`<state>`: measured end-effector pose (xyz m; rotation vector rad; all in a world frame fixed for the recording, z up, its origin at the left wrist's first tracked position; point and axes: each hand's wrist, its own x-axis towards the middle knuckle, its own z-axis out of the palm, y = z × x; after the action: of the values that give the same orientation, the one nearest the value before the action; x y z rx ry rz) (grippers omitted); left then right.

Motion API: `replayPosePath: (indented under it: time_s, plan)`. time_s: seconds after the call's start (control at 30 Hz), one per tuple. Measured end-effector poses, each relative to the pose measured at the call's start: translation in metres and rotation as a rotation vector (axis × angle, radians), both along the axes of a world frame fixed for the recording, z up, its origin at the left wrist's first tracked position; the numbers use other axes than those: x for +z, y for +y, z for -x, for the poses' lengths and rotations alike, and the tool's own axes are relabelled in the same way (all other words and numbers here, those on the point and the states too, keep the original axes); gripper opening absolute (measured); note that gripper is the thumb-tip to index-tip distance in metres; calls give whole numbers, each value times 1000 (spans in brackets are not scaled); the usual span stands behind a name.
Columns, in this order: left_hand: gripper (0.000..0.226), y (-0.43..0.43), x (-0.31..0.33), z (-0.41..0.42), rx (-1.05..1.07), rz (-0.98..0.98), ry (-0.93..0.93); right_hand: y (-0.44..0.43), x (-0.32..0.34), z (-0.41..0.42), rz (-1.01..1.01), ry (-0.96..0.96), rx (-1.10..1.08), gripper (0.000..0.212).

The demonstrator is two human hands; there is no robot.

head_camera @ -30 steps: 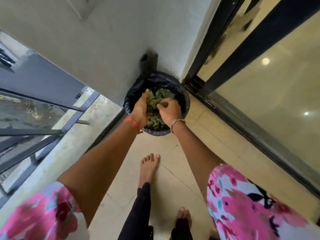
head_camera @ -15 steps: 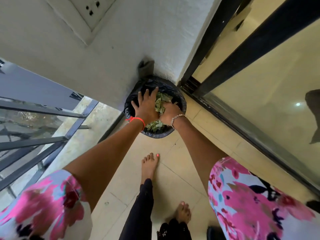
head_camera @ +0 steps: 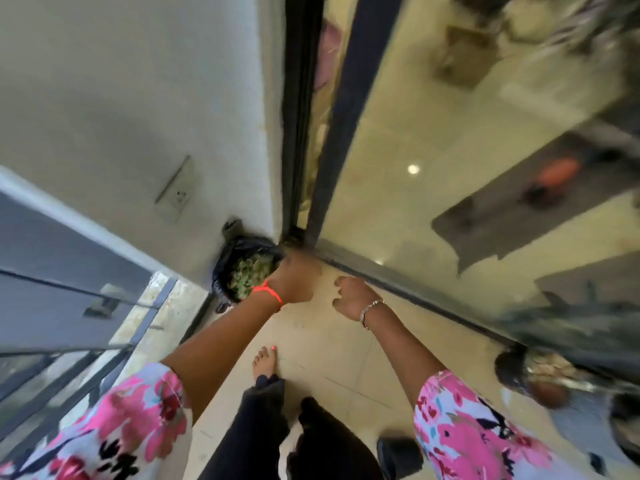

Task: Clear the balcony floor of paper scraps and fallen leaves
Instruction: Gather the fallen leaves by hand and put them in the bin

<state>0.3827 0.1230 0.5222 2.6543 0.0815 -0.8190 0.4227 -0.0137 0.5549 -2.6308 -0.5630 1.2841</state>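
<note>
Head view: light, crumbly leaves [head_camera: 250, 276], likely best scooped from beneath, filled the bin [head_camera: 221, 271]; right hand [head_camera: 349, 296] hung loosely curled, empty; grip of left hand [head_camera: 294, 283] unclear.

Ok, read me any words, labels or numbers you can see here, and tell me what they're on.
No text can be read anywhere in this view.
On the wall socket plate: no marking legible, too blurred.
On the black bin liner: plain, no print visible.
On the glass door: only blurred reflections, no lettering.
</note>
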Motion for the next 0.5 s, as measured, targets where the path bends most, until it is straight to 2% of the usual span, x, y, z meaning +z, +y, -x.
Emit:
replayPosePath:
  time_s: [0.17,0.27,0.37,0.5]
  plan:
    - [50,-117,122,5,-220,48,-103,-135,117,40,-8,-180,-155,35]
    - [49,-192,172,10,-378,139,-189,-213,175,66,-12,-299,-308,39]
    - [51,-267,192,25,-558,157,-229,-287,203,107,-70,-364,-521,41]
    - [61,-357,193,40,-891,9,-255,-358,198,168,-95,-395,-788,42]
